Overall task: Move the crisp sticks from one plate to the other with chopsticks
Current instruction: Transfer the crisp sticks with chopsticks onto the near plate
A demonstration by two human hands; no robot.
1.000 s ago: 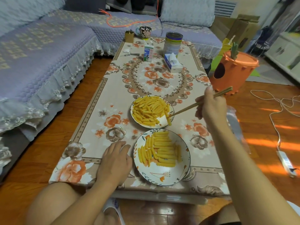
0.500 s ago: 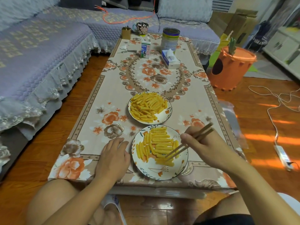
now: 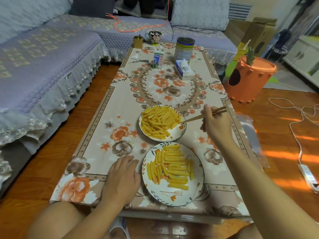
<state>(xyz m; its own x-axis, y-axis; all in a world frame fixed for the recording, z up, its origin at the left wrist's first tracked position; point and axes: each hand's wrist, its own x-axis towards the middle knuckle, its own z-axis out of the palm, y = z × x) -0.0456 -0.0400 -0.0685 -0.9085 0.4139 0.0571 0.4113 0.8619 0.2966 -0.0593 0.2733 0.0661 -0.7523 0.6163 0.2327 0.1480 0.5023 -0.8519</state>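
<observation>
One table (image 3: 107, 107), floral-clothed. Two plates: far plate (image 3: 179, 133) and near plate (image 3: 172, 197), both filled with crisp sticks (image 3: 159, 121). Chopsticks (image 3: 195, 118) are gripped by the right hand (image 3: 215, 125), tips at the far plate. The left hand (image 3: 120, 178) is laid flat, fingers relaxed, holding nothing. One milk carton (image 3: 158, 60), its writing unreadable.

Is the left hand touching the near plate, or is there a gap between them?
Cannot tell. In the head view the left hand lies flat on the table, right beside the rim of the near plate; no clear gap or contact shows.
</observation>
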